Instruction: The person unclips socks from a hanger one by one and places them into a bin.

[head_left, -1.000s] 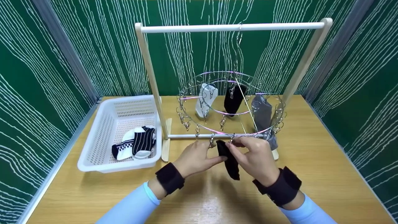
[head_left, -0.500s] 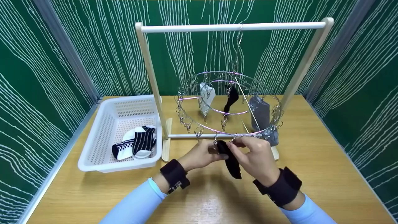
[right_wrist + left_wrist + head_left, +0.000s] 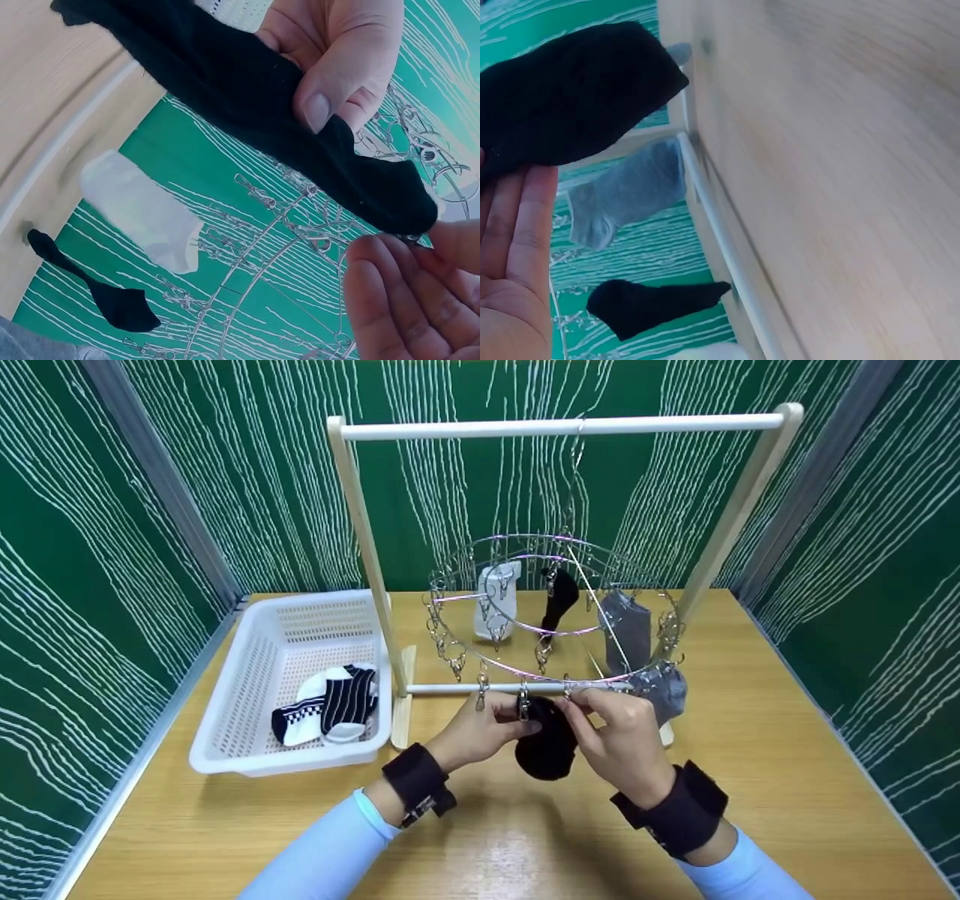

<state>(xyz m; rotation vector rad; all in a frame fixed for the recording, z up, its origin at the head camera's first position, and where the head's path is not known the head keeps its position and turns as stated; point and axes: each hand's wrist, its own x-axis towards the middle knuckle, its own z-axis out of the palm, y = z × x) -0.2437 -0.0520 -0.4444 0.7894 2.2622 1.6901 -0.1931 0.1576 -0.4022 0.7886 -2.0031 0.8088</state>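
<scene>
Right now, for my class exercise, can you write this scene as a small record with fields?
Surface: wood-grain table
Structure: pale wooden stand with a white top rail
Hooked on rail: round metal clip hanger
Hanging from it: a white fabric sock, a black fabric sock, a grey fabric sock, another grey sock
Left hand: pinches a second black sock
Right hand: pinches that sock's upper end
Already clipped: cannot tell
Container: white perforated plastic basket beside the stand
Contents: black-and-white patterned socks
</scene>
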